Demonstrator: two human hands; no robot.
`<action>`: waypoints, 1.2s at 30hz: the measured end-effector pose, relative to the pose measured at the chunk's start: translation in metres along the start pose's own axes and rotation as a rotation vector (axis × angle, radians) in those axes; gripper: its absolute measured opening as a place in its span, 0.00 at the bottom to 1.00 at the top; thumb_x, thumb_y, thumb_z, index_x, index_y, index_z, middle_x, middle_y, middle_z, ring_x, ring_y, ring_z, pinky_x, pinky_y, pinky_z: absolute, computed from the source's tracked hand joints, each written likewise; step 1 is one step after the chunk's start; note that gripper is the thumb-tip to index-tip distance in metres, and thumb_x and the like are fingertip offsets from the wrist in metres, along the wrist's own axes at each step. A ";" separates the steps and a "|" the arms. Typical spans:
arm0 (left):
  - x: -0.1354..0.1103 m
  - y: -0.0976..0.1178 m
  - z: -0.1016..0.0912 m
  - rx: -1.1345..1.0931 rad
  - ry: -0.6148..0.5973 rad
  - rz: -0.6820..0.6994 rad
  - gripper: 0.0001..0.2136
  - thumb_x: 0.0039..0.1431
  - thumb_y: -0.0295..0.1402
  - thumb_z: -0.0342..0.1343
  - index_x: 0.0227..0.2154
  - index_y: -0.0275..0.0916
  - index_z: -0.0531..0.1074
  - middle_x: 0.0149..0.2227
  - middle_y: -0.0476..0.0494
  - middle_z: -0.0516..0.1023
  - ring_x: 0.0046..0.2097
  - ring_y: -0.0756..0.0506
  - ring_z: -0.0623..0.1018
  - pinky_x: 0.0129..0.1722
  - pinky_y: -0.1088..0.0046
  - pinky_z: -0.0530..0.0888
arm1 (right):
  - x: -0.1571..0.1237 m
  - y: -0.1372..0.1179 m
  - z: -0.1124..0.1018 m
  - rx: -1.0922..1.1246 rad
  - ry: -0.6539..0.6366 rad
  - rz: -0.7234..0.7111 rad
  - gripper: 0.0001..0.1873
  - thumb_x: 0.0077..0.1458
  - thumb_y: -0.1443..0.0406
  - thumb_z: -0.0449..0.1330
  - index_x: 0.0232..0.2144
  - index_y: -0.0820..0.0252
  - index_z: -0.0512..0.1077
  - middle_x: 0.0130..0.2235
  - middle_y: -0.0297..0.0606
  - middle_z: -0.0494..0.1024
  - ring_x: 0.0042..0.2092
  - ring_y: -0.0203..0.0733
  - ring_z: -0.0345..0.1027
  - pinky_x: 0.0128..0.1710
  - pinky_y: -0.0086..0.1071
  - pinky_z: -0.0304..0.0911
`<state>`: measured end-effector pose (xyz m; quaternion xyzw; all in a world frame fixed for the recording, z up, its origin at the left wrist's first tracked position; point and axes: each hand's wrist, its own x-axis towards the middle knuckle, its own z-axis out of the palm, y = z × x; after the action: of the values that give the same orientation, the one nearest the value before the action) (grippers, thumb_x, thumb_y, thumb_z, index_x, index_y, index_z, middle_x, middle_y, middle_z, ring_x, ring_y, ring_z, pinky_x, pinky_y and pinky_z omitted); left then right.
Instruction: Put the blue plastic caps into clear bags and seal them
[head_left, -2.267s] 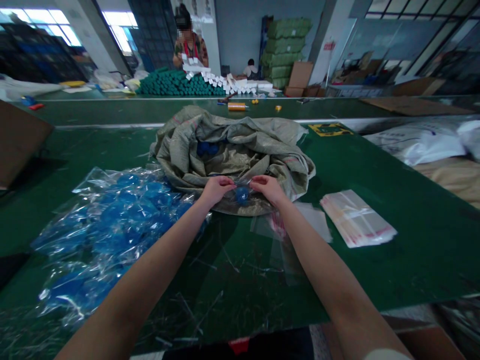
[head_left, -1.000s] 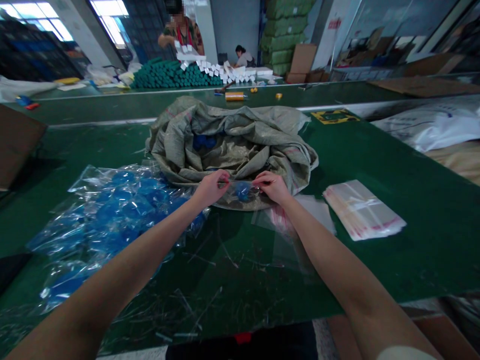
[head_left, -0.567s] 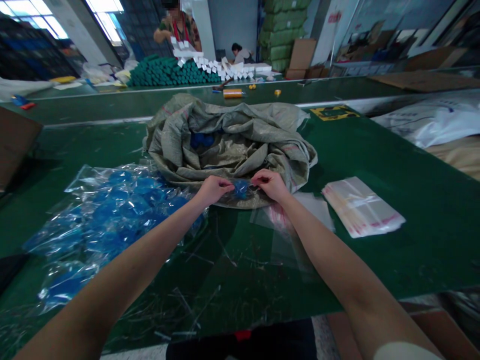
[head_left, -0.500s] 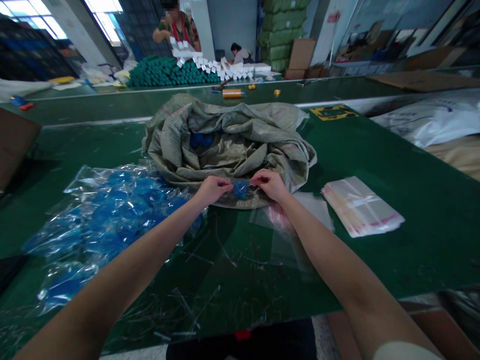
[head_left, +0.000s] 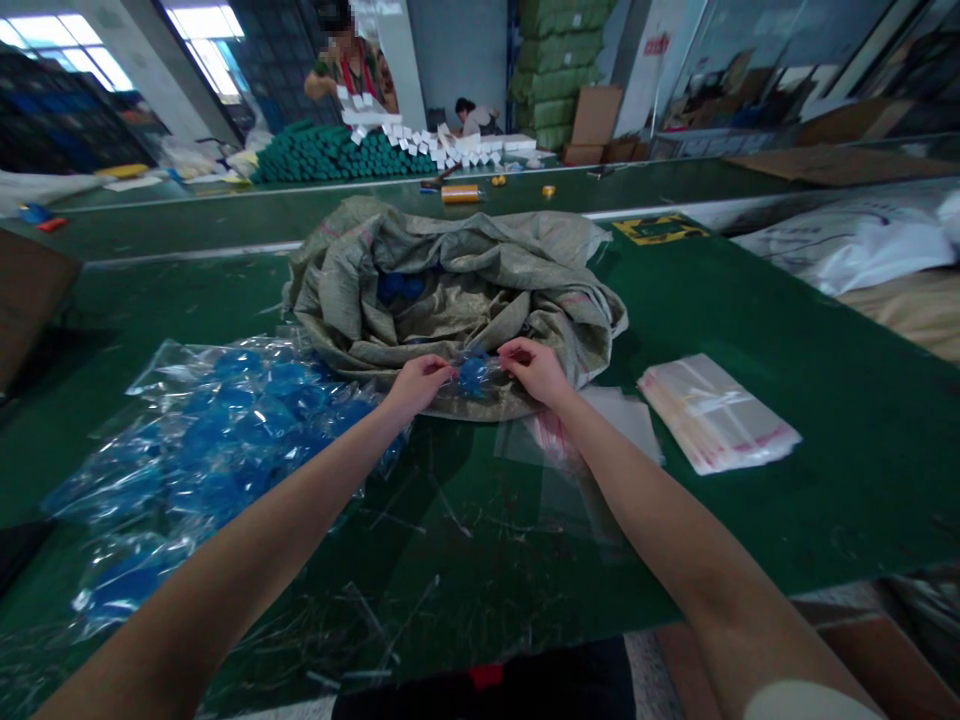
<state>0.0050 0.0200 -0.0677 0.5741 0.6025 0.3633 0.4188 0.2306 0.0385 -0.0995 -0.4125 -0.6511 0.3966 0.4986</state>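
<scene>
Between my two hands, a small clear plastic bag with a blue item (head_left: 473,372) in it is stretched over the near edge of a woven sack (head_left: 352,345). My left hand (head_left: 421,384) pinches the bag's left side. On the opposite side, the fingers of my right hand (head_left: 536,370) are closed on it too. What the blue item is, I cannot make out. More blue pieces (head_left: 400,287) lie inside the rolled-open sack. Left of my left hand spreads a heap of filled clear bags (head_left: 240,420) with blue contents. Flat clear bags (head_left: 619,420) lie beneath my right forearm.
A tied stack of clear bags (head_left: 716,412) sits on the green table (head_left: 840,450) at right. Cardboard (head_left: 34,300) stands at the left edge. Across the back, an orange tape roll (head_left: 460,193) and a pile of green rods (head_left: 330,152) lie near a co-worker (head_left: 356,70).
The bag with the blue item has shifted slightly left between my hands, and my left hand has moved a little left with it. The view has tilted slightly.
</scene>
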 end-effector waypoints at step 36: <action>0.008 0.015 -0.008 -0.116 0.060 0.172 0.11 0.49 0.41 0.62 0.27 0.37 0.78 0.29 0.46 0.80 0.32 0.47 0.75 0.33 0.72 0.70 | 0.009 -0.040 -0.006 -0.031 -0.153 0.247 0.07 0.49 0.63 0.62 0.27 0.63 0.76 0.27 0.34 0.78 0.26 0.31 0.66 0.28 0.25 0.63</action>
<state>0.0034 0.0295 -0.0518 0.5872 0.5413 0.4491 0.4005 0.2292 0.0337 -0.0584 -0.4657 -0.6375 0.4750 0.3887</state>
